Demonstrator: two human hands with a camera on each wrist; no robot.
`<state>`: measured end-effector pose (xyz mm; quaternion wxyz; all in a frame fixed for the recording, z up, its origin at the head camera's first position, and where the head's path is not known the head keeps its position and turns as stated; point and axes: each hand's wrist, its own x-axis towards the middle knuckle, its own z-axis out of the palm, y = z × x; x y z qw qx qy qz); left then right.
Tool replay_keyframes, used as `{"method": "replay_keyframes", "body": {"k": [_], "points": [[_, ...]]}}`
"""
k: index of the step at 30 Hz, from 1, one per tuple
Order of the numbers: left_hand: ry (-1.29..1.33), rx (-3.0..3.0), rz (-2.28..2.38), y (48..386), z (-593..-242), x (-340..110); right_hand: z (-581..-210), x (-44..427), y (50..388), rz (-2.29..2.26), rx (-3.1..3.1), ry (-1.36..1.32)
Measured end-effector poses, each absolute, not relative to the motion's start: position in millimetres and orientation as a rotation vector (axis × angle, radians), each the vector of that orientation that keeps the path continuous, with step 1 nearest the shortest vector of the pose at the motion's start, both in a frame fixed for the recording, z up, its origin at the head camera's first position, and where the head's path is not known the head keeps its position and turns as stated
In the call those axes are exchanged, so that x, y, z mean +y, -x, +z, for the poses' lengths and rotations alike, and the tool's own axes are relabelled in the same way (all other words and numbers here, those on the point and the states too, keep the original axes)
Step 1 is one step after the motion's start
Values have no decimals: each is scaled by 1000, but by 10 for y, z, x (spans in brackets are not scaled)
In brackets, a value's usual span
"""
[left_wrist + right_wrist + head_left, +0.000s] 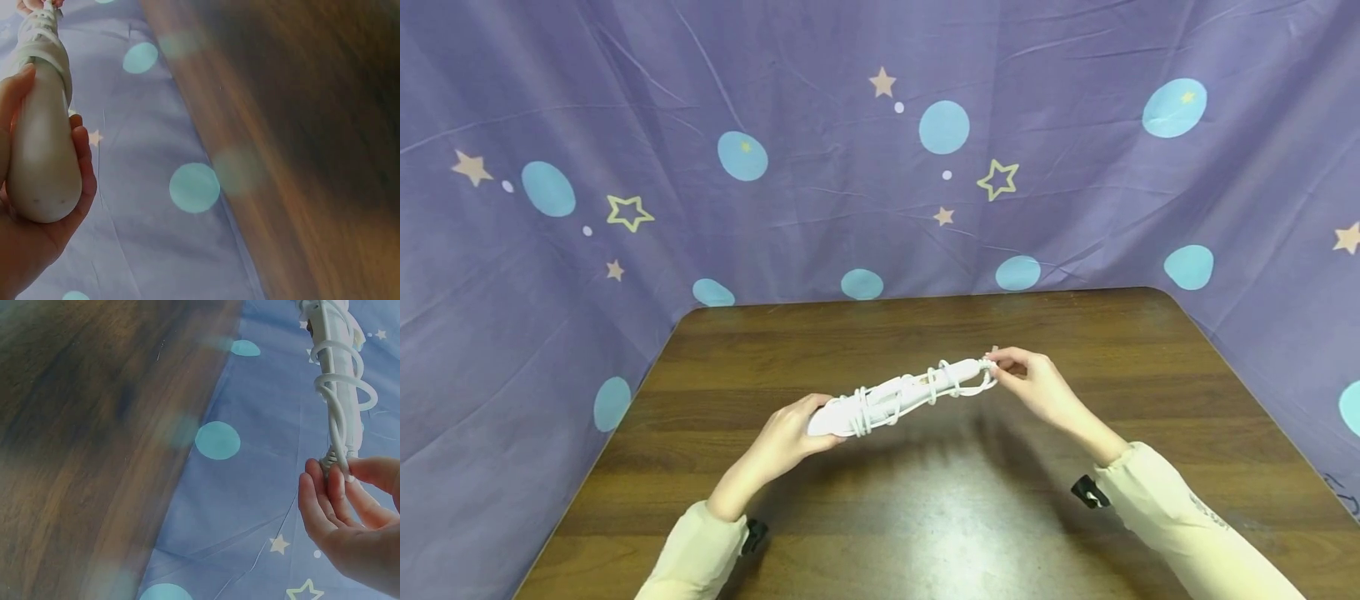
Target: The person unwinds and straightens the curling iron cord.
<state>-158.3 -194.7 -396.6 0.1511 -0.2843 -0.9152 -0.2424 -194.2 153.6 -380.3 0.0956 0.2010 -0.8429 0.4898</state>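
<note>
Sleeves (1165, 504) overhang the table (850, 342) before purple cloth (820, 67), hands (786, 437) (1041, 387) curled: left grips white appliance (829, 420), right pinches cord (335, 414).

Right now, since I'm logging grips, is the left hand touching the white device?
Touching. The left wrist view shows the left hand curled around the rounded end of the white device, thumb against its side.
</note>
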Motion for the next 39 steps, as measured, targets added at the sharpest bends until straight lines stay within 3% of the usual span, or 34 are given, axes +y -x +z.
{"method": "replay_keyframes", "body": {"k": [20,27,39], "points": [[830,-2543,-765,1530,-3992,-1817,-3774,1684,1813,1702,-2419,-294],[855,-2520,-762,1514,-3984,-1790,-3807,1727,1836,1815,-2419,-359],[866,-2499,-699,1502,-4000,-1742,-4908,2137,2461,2366,-2181,-322]]}}
